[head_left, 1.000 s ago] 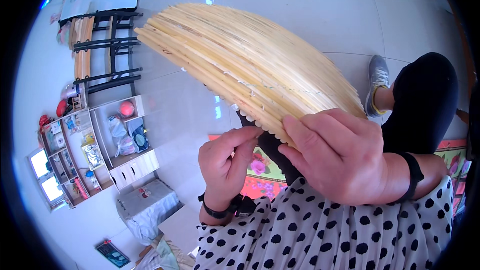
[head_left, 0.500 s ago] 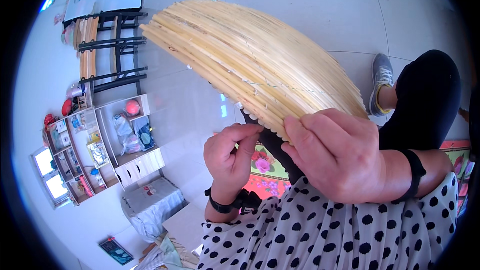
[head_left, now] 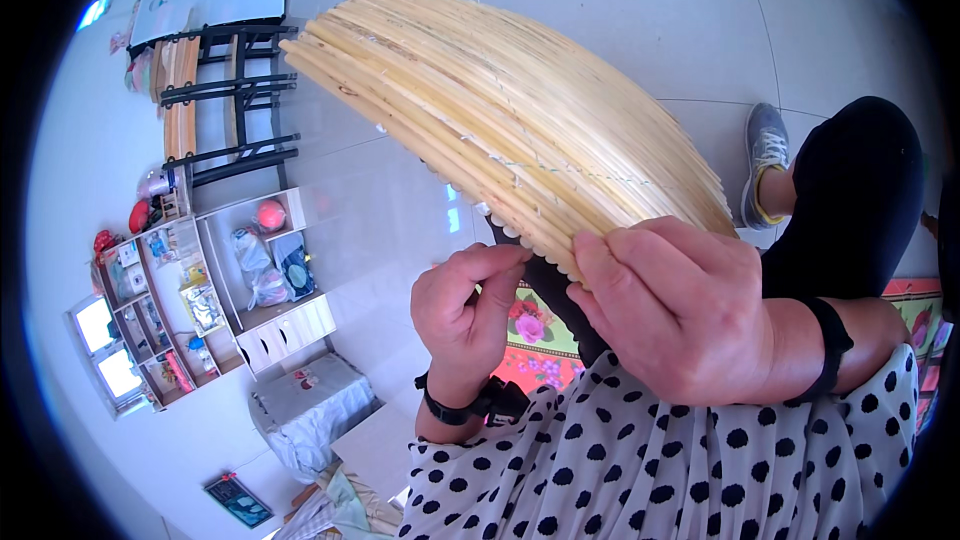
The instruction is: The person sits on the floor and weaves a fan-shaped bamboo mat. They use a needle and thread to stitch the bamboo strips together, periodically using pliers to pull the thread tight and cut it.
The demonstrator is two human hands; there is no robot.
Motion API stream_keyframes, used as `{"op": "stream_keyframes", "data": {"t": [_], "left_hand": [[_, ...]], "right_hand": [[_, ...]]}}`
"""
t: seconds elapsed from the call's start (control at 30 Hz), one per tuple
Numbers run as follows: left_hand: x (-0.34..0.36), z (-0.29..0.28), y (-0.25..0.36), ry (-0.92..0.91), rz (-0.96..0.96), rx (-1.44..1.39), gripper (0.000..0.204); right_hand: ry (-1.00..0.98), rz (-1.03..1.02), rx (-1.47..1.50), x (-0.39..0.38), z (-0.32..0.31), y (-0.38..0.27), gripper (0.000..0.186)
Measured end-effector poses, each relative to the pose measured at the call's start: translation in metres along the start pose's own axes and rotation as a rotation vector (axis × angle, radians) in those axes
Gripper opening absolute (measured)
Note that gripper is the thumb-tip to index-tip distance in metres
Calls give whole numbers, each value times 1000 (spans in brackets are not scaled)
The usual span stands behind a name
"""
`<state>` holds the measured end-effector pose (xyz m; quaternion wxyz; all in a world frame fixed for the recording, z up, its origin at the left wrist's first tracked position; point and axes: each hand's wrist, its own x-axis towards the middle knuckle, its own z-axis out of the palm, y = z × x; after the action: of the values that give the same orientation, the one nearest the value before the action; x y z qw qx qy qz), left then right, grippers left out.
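Observation:
A curved, fan-like sheaf of pale yellow reed sticks (head_left: 500, 110), bound by thin threads, slants across the middle, with a scalloped row of stick ends along its lower edge. My right hand (head_left: 675, 310) grips the lower right part of this edge, thumb and fingers closed on the sticks. My left hand (head_left: 465, 315) is at the underside of the edge, its index finger and thumb pinched together near the stick ends; whatever is between the fingertips is too small to make out.
A white shelf unit (head_left: 240, 335) with toys and bags, stacked black-framed furniture (head_left: 230, 170) and a covered box (head_left: 315, 410) line the left wall. Below my hands lies a floral mat (head_left: 540, 320). My leg (head_left: 840, 190) and a grey shoe (head_left: 765, 150) are at right, on tiled floor (head_left: 690, 30).
The sheaf and both hands have shifted slightly up and right in the picture, as has the room behind. Both hands keep their closed positions on the sticks' edge.

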<state>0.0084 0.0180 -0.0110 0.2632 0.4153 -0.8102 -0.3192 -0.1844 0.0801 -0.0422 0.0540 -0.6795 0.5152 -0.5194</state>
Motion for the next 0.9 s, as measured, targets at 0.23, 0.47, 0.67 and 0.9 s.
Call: {"op": "stream_keyframes", "data": {"t": [0.23,0.47,0.67,0.9], "left_hand": [[2,3,4,8,10,2,9],[5,3,16,-13,-6,53,8],[8,4,34,-57,-94,112,6],[1,11,38,22,-224,11,6]], "right_hand": [[18,-1,10,-2,1,1,31],[24,0,29,-3,-3,0,26],[-33,42,65,-7,-6,-2,33],[-112,146,73,-2,-12,-8,46]]}}
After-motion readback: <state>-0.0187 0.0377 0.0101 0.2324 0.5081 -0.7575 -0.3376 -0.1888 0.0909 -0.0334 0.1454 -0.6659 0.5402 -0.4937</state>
